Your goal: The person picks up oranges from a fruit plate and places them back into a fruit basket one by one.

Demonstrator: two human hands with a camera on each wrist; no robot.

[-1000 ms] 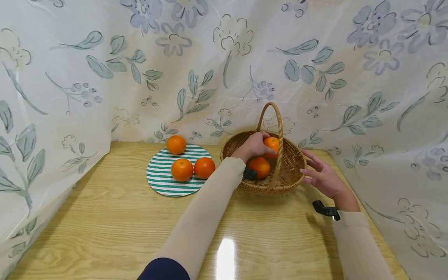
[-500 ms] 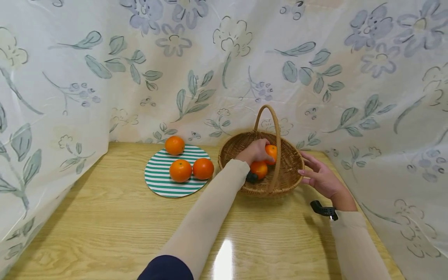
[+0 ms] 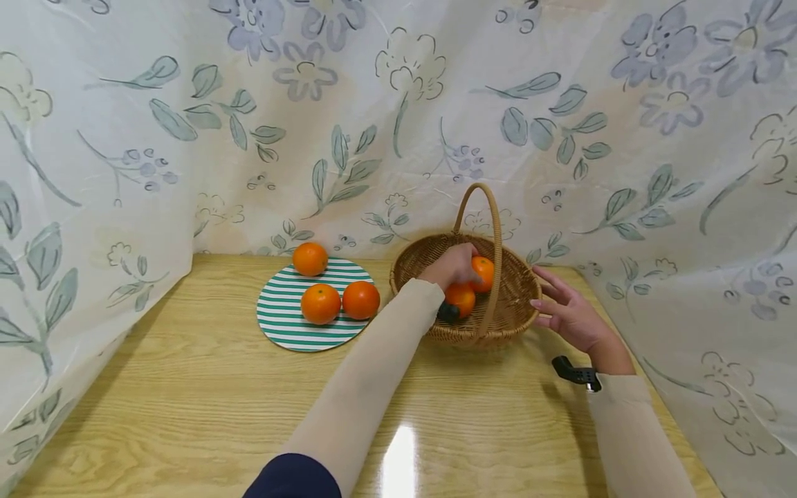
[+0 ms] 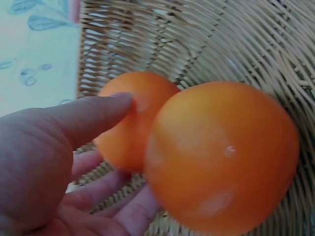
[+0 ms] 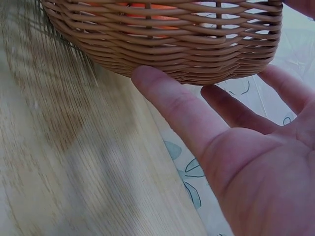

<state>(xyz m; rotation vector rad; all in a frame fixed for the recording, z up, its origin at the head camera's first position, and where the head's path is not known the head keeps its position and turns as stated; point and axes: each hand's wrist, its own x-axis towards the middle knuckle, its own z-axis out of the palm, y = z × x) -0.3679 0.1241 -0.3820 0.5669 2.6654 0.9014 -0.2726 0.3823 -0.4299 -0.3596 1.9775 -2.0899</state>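
Note:
A wicker basket (image 3: 513, 297) with a tall arched handle stands at the table's back right. Reaching inside it, my left hand (image 3: 453, 268) holds an orange (image 3: 483, 272), its thumb laid on the near face and its fingers beneath. A second orange (image 4: 224, 157) lies in the basket beside it, below my wrist, and looks large in the left wrist view. At the basket's right side, my right hand (image 3: 575, 318) touches the woven wall with spread, fairly straight fingers; in the right wrist view, a fingertip (image 5: 147, 76) meets the lower weave.
On the left lies a round mat (image 3: 289, 325) with green and white stripes. It bears a rear orange (image 3: 310, 259), a front orange (image 3: 320, 303) and a right-hand orange (image 3: 361, 299). A floral curtain (image 3: 349, 138) closes in the wooden table (image 3: 187, 394) at back and sides.
My left hand has lowered the orange a little deeper into the basket, towards the other one; over the last half second it barely moves. The right hand stays at the basket's side.

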